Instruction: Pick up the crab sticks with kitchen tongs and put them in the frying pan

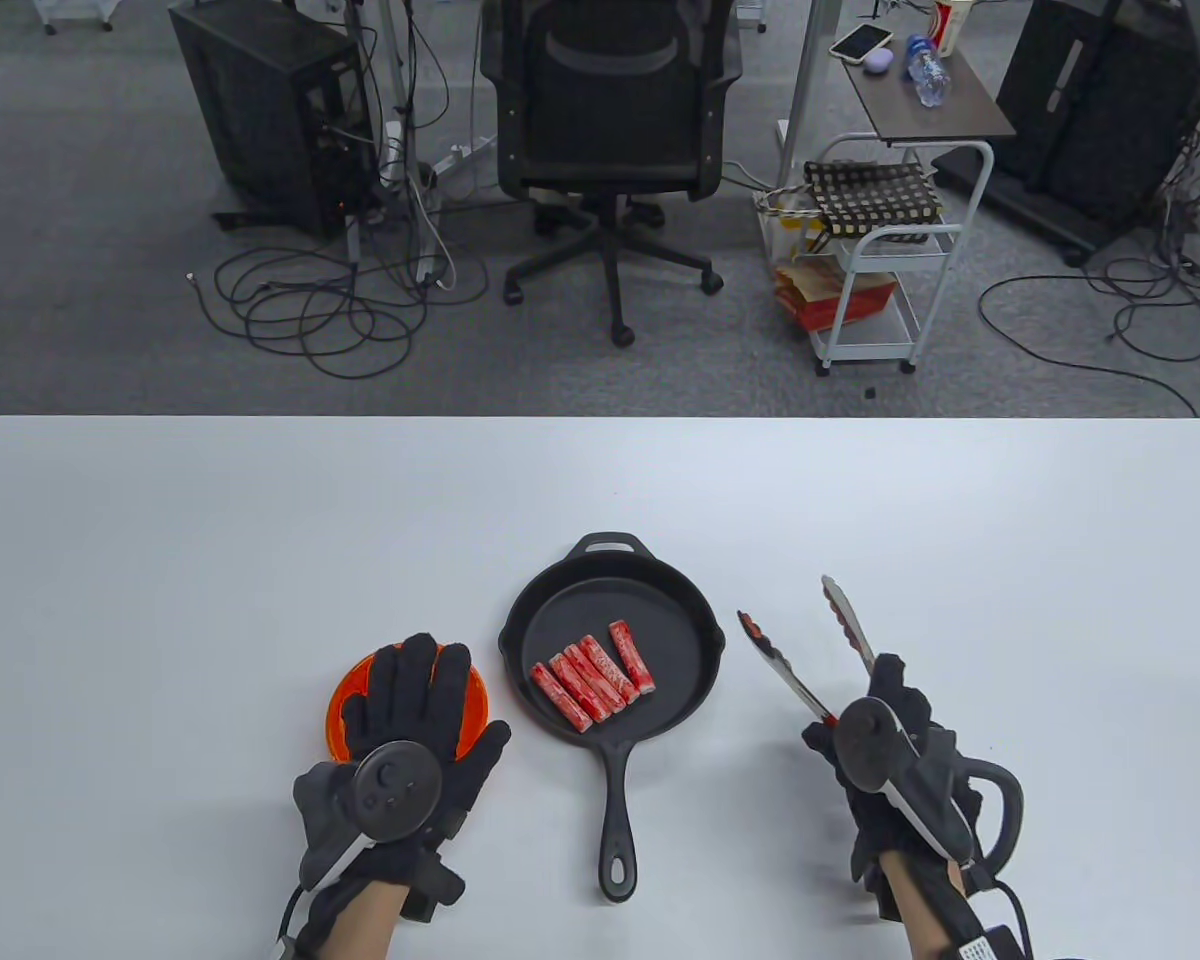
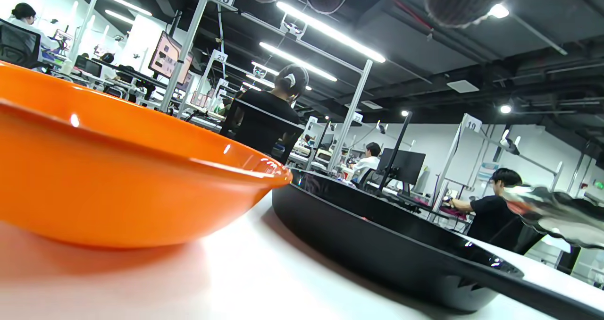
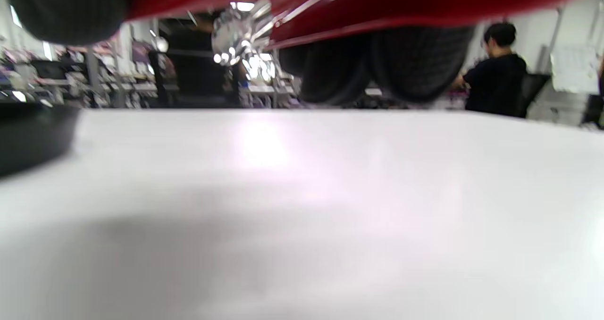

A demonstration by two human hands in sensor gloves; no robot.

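Five crab sticks (image 1: 593,682) already lie side by side in the cast-iron frying pan (image 1: 615,610); the right hand (image 1: 885,745) grasps the spread-open kitchen tongs (image 1: 805,645) beside it; the left hand (image 1: 405,730) rests flat over the orange bowl (image 1: 345,700), contents hidden; little apparently remains.

Frying pan (image 1: 615,640) sits mid-table (image 1: 160,560), handle running toward the near edge, and five crab sticks (image 1: 593,677) lie side by side in it. Just left of the pan is the bowl (image 1: 345,700), with the left hand (image 1: 410,725) lying flat on top of it. Right of the pan, the right hand (image 1: 885,745) holds the tongs (image 1: 810,650), their tips spread and pointing to the far side. Beyond the table's far edge stands an office chair (image 1: 610,130), with a cart (image 1: 880,260) to its right.
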